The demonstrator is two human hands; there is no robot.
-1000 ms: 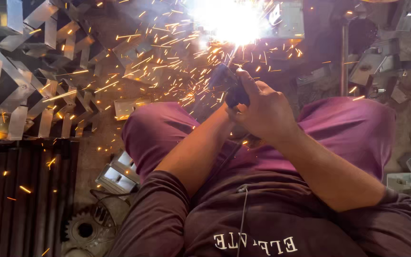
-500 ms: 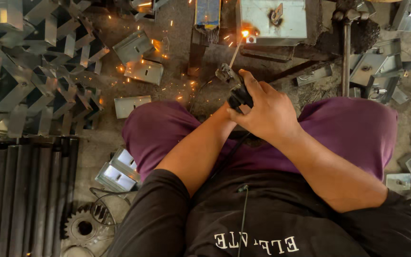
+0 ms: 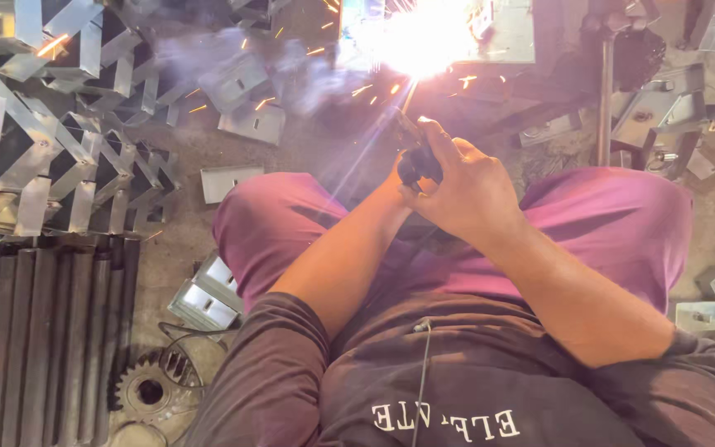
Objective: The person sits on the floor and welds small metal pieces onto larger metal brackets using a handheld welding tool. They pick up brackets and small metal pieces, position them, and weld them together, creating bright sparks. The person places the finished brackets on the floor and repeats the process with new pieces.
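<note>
Change since before: half a second ago only a small glow showed at the metal piece; now a big white flash burns there again, with new sparks and smoke. Both hands have stayed in about the same spot.

Head view, right hand: the right hand is curled tight around the black welding holder, just above the lap.

Head view, left hand: the left hand is mostly hidden behind the right one. It seems to press against the same holder, but I cannot tell how its fingers sit.

Head view, rod: a thin welding rod sticks out of the holder and points up to the flash.

Head view, metal piece: the flat grey metal piece lies on the floor in front of the knees, and the flash touches its left part.

Head view, smoke: bluish smoke hangs left of the flash.

Head view, legs: purple trousers cover both knees, spread wide below the hands.

Head view, left side: bent shiny brackets are piled on the left, with dark metal bars lying side by side below them.

Head view, gear: a toothed gear wheel sits at the bottom left, near the bars.

Head view, small plates: small grey plates lie on the floor between the pile and the flash.

Head view, pole: a thin upright metal pole stands on the right of the flash.
</note>
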